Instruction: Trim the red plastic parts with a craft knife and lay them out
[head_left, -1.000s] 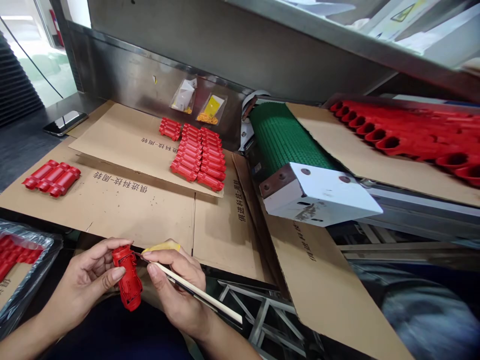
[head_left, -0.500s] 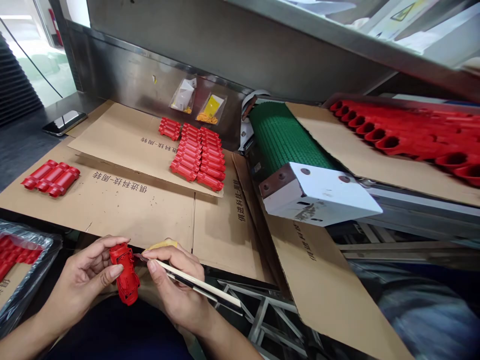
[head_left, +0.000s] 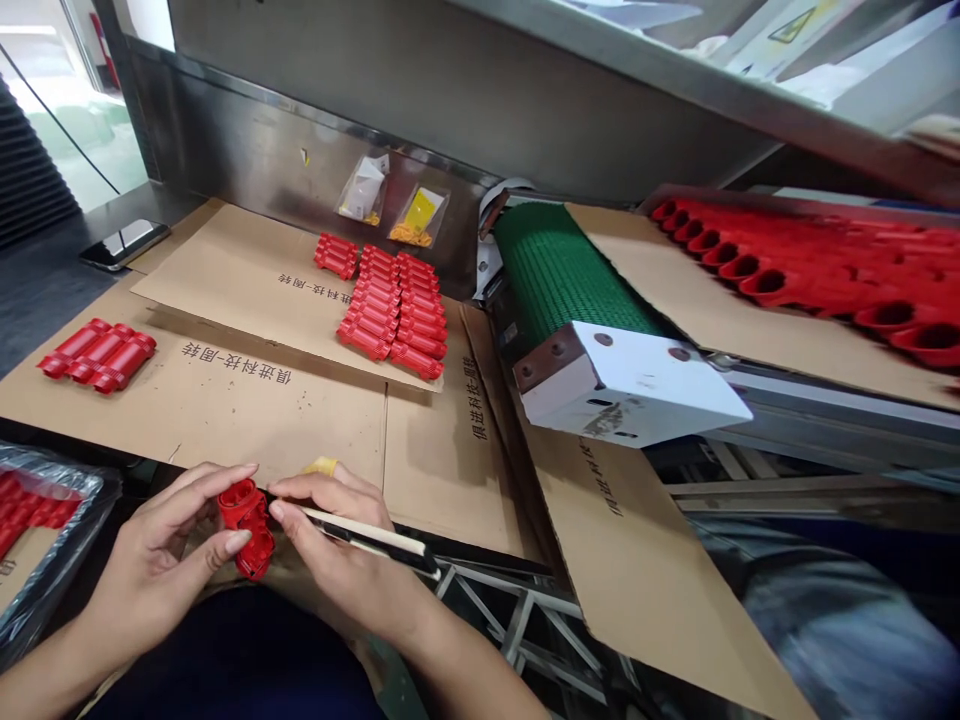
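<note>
My left hand (head_left: 176,555) pinches a red plastic tubular part (head_left: 247,525) between thumb and fingers, above my lap. The part is tilted, with a round open end facing up. In my right hand (head_left: 341,520) is a slim cream-and-black knife-like tool (head_left: 375,535), its long handle pointing down to the right. The tool's tip is hidden by the fingers, close to the part's right side; whether they touch I cannot tell. A yellow cover (head_left: 322,466) sits on one right finger. Beyond my hands, several similar red parts (head_left: 97,355) lie in a row on cardboard (head_left: 225,430).
More red parts (head_left: 394,310) stand in rows on a raised cardboard sheet (head_left: 210,260). Two small plastic bags (head_left: 420,215) lean at the back, and a phone (head_left: 125,245) lies left. A green conveyor (head_left: 574,265) with a white metal end (head_left: 630,380) juts in right. A plastic-lined box (head_left: 82,500) stands lower left.
The red part has been tipped, so its open end now shows. My right hand has moved slightly left with the tool, and the tool's tip has gone out of sight.
</note>
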